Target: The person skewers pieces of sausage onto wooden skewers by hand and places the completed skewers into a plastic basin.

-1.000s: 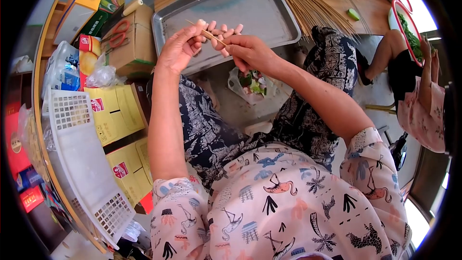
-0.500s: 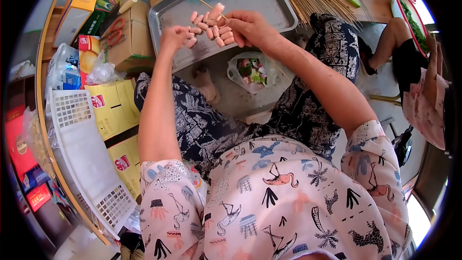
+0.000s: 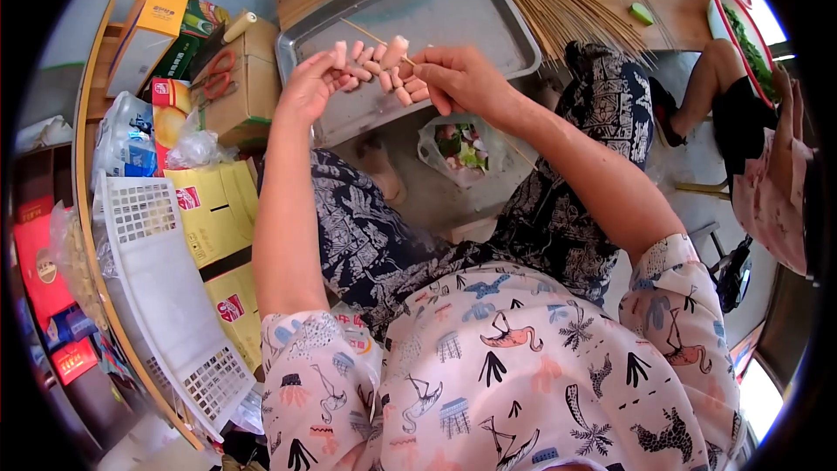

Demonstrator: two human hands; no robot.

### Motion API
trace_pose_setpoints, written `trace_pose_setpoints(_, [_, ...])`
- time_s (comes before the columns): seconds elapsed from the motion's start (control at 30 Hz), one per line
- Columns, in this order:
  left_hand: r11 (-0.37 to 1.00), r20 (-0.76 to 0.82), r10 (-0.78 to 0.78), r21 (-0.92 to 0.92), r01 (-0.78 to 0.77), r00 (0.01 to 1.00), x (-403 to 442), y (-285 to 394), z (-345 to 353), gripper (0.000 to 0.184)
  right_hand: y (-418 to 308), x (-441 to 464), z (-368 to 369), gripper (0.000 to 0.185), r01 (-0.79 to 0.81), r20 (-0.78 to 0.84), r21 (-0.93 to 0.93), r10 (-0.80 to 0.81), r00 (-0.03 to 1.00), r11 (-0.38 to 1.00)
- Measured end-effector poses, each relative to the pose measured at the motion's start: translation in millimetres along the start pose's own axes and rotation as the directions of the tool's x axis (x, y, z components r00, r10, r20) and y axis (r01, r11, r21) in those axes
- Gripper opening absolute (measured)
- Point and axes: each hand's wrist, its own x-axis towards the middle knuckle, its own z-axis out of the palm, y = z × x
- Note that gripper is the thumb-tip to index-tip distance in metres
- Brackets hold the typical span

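My right hand (image 3: 466, 80) pinches a thin bamboo skewer (image 3: 364, 30). A pink sausage piece (image 3: 395, 51) is on the skewer close to the fingers. Between the thumb and fingertips of my left hand (image 3: 307, 87) stands another small sausage (image 3: 340, 54), apart from the skewer. Several loose small sausages (image 3: 386, 80) lie between the two hands, at the near side of the metal tray (image 3: 427, 2). My right fingers partly hide the pile's right end.
Many bare bamboo skewers (image 3: 558, 9) lie on the wooden table right of the tray, near a cut lime (image 3: 641, 14). Below hangs a plastic bag of scraps (image 3: 453, 150). At left are a cardboard box with scissors (image 3: 218, 74) and a white crate (image 3: 179, 288). Another person's leg (image 3: 697, 92) shows at right.
My left hand has come up from beside the pile and now has a small sausage upright in its fingertips. My right hand stays on the skewer. The whole view has shifted slightly.
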Motion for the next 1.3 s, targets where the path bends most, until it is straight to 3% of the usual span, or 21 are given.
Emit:
trace_pose_setpoints(0.07, [0.962,0.007,0.120,-0.248,-0.115,0.993,-17,23,-1,0.029,-3,-1,2,0.022,0.016,0.009,-0.009,-0.016,1.000,1.000])
trace_pose_setpoints(0.13, [0.958,0.018,0.145,-0.255,-0.135,0.989,-31,35,-2,0.031,-6,-3,4,0.026,-0.053,0.054,-0.016,0.054,0.997,0.998])
trace_pose_setpoints(0.27, [0.926,0.031,0.191,-0.337,-0.170,0.981,-40,29,-4,0.031,-9,-8,10,0.023,-0.045,0.055,0.079,0.041,0.998,0.996])
trace_pose_setpoints(0.4, [0.893,0.014,0.197,-0.414,-0.174,0.980,-37,14,-3,0.031,4,-6,11,0.023,-0.028,0.084,0.014,0.027,0.996,1.000])
trace_pose_setpoints(0.47, [0.889,0.019,0.205,-0.421,-0.178,0.979,-35,13,-2,0.031,9,-3,10,0.024,-0.020,0.129,-0.064,0.028,0.991,0.998])
trace_pose_setpoints(0.9, [0.870,-0.048,0.224,-0.441,-0.222,0.973,-34,10,8,0.026,7,-3,14,0.023,-0.045,0.136,-0.058,0.052,0.989,0.997])
trace_pose_setpoints(1.13, [0.874,0.017,0.268,-0.426,-0.235,0.963,-37,9,9,0.030,9,-3,14,0.023,-0.022,0.133,-0.053,0.029,0.991,0.998])
trace_pose_setpoints(1.3, [0.874,-0.088,0.248,-0.408,-0.262,0.965,-36,8,10,0.027,6,-6,15,0.024,-0.043,0.136,-0.047,0.049,0.989,0.998])
